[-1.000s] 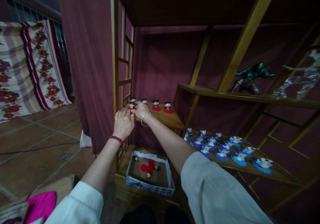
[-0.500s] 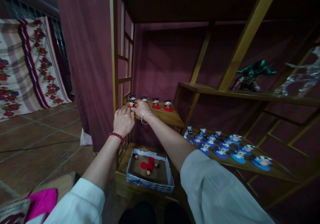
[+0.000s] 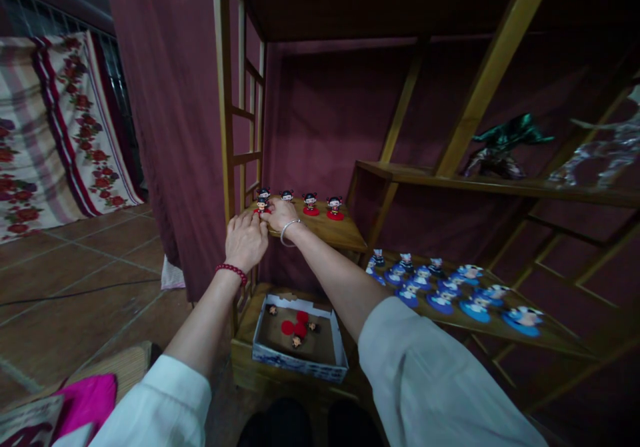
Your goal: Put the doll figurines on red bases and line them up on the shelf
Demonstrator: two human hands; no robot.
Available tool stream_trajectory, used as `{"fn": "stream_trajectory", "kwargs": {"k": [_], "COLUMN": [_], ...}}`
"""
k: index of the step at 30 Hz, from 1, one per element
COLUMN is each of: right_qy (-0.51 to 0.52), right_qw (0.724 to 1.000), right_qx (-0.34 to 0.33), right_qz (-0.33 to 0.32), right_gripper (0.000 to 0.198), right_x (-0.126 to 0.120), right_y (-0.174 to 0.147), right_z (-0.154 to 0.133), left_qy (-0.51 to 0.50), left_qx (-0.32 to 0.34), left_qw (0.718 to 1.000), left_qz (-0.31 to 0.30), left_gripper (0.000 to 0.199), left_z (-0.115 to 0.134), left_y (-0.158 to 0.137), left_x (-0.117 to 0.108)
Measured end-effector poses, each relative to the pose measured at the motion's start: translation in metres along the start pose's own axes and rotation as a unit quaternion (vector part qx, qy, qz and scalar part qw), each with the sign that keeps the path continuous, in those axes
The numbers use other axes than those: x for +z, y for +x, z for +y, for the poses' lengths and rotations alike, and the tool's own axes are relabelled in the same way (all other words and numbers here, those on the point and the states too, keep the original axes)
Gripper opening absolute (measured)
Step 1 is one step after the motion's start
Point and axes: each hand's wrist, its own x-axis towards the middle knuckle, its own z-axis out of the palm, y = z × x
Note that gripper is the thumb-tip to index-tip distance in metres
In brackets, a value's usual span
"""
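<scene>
A small black-haired figurine (image 3: 262,204) stands upright on a red round base at the left front of the wooden shelf (image 3: 345,236). My left hand (image 3: 246,240) reaches to it from the front, its curled fingertips at the base. From the right, my right hand (image 3: 279,215) closes its fingers on the same base; the fingertips are partly hidden. Just behind is another such figurine (image 3: 264,192). Farther right along the shelf stand a figurine (image 3: 287,196) partly covered by my right hand, a third with a red base (image 3: 311,204) and one near the right end (image 3: 335,208).
Below, an open cardboard box (image 3: 300,368) holds several loose figurines and red discs (image 3: 287,328). Several blue-based figurines (image 3: 441,300) occupy a lower shelf at right. A green sculpture (image 3: 513,134) and a clear ornament (image 3: 605,147) stand higher up. A slatted side frame (image 3: 226,134) borders the left.
Both hands stay at the front left figurine with hardly any movement. The view has shifted very slightly.
</scene>
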Motion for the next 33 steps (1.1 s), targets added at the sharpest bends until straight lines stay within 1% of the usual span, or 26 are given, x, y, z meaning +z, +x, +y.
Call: {"fn": "stream_trajectory", "kwargs": {"k": [20, 24, 33], "right_qy": [0.013, 0.003, 0.002], "right_qw": [1.000, 1.000, 0.999], "right_qx": [0.018, 0.018, 0.034], "right_qz": [0.006, 0.008, 0.021], "right_gripper": [0.032, 0.032, 0.033], "right_x": [0.001, 0.000, -0.005], "right_y": [0.000, -0.002, -0.013], "right_z": [0.002, 0.003, 0.000], "left_qy": [-0.017, -0.024, -0.047], "left_qx": [-0.001, -0.006, -0.013], "left_qw": [1.000, 0.999, 0.995], "left_qz": [0.025, 0.030, 0.084], "left_gripper": [0.039, 0.038, 0.039], "left_z": [-0.001, 0.000, 0.002], "left_y": [-0.001, -0.001, -0.008], "left_x": [0.006, 0.007, 0.012]}}
